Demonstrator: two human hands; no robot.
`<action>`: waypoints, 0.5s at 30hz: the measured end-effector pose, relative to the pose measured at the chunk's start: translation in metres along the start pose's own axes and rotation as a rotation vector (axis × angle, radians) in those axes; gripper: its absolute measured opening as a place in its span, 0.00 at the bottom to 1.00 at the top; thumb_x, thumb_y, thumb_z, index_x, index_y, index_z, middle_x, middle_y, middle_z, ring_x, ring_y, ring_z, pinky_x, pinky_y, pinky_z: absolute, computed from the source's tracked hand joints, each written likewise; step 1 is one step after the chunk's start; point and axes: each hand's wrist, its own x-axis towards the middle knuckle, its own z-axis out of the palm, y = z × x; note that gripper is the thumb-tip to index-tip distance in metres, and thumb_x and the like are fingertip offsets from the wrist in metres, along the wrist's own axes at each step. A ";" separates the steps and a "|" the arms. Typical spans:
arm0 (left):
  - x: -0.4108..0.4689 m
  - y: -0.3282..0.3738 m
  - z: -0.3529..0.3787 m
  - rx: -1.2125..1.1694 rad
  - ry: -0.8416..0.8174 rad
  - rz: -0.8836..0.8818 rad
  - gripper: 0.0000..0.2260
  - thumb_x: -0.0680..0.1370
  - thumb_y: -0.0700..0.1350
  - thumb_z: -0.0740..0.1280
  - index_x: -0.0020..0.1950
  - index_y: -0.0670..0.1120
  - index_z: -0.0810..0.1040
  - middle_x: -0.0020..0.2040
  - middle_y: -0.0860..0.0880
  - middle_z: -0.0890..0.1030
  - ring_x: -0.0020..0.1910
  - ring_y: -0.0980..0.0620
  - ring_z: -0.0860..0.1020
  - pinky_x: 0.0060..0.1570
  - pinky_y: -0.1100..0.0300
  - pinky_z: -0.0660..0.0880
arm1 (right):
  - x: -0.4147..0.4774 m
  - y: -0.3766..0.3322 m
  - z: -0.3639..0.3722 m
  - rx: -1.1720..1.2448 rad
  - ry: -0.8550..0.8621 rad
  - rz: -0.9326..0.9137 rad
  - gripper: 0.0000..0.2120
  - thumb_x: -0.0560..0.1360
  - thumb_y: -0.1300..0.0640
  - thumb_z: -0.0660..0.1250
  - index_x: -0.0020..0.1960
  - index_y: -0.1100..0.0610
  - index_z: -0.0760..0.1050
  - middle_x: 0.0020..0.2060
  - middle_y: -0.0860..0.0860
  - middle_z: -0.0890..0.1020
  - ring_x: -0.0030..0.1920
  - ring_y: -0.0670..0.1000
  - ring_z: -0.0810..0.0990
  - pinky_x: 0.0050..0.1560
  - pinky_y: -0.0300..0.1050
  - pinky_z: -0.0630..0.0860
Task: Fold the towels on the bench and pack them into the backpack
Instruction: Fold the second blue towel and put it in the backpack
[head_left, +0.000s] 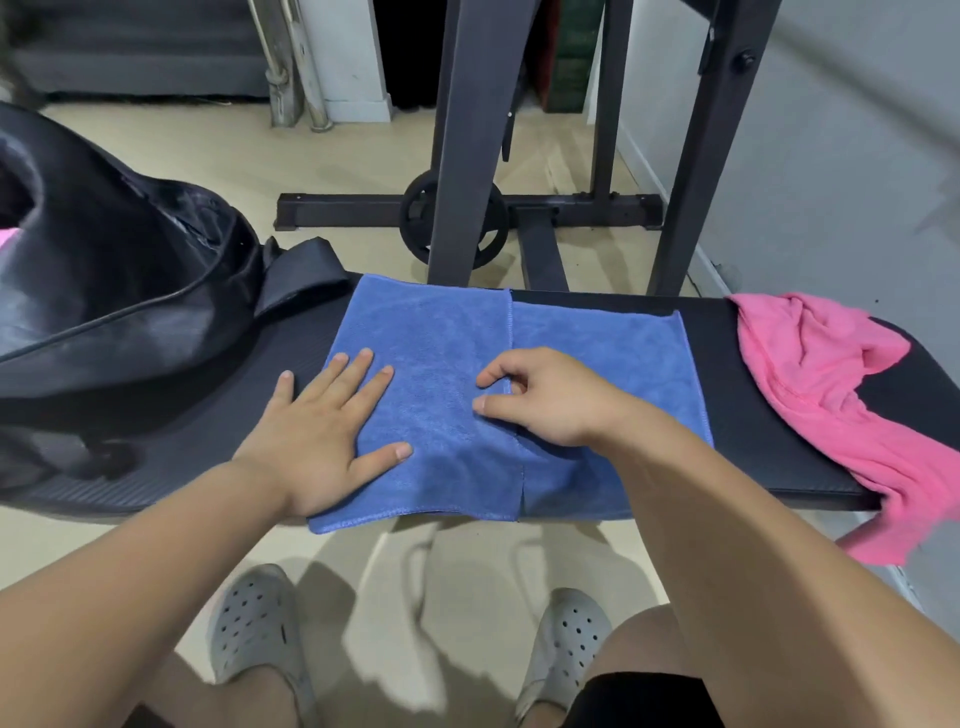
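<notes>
A blue towel (436, 332) lies flat on the black bench (769, 415), partly folded, its upper layer ending in a hemmed edge down the middle. My left hand (322, 431) presses flat on the towel's left part, fingers spread. My right hand (540, 397) pinches that hemmed edge between thumb and curled fingers. A crumpled pink towel (821, 379) hangs over the bench's right end. The black backpack (104, 291) stands open on the bench's left end, with a bit of pink showing inside at the far left edge.
A dark metal rack frame (462, 130) with a weight plate (452, 223) stands on the beige floor behind the bench. My feet in grey clogs (254, 623) are below the bench's front edge. A grey wall (857, 156) rises at the right.
</notes>
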 end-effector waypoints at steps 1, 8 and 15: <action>0.000 -0.001 0.000 -0.010 -0.006 -0.002 0.44 0.69 0.78 0.35 0.81 0.57 0.35 0.81 0.54 0.33 0.80 0.52 0.35 0.77 0.37 0.43 | 0.001 0.000 -0.002 -0.011 0.046 0.009 0.14 0.76 0.44 0.72 0.58 0.48 0.80 0.37 0.43 0.77 0.40 0.44 0.76 0.43 0.40 0.69; -0.008 0.045 -0.014 -0.224 0.242 0.039 0.42 0.71 0.70 0.48 0.81 0.51 0.57 0.82 0.49 0.57 0.81 0.47 0.54 0.77 0.40 0.52 | 0.006 0.017 -0.023 -0.371 0.251 0.413 0.33 0.77 0.28 0.54 0.77 0.43 0.63 0.76 0.52 0.65 0.75 0.60 0.61 0.70 0.63 0.63; -0.006 0.108 -0.010 -0.286 0.153 0.136 0.46 0.70 0.76 0.50 0.82 0.53 0.49 0.83 0.53 0.46 0.82 0.52 0.44 0.78 0.40 0.43 | 0.022 0.036 -0.013 -0.400 0.025 0.500 0.39 0.76 0.24 0.45 0.81 0.38 0.37 0.80 0.47 0.33 0.80 0.58 0.31 0.74 0.73 0.35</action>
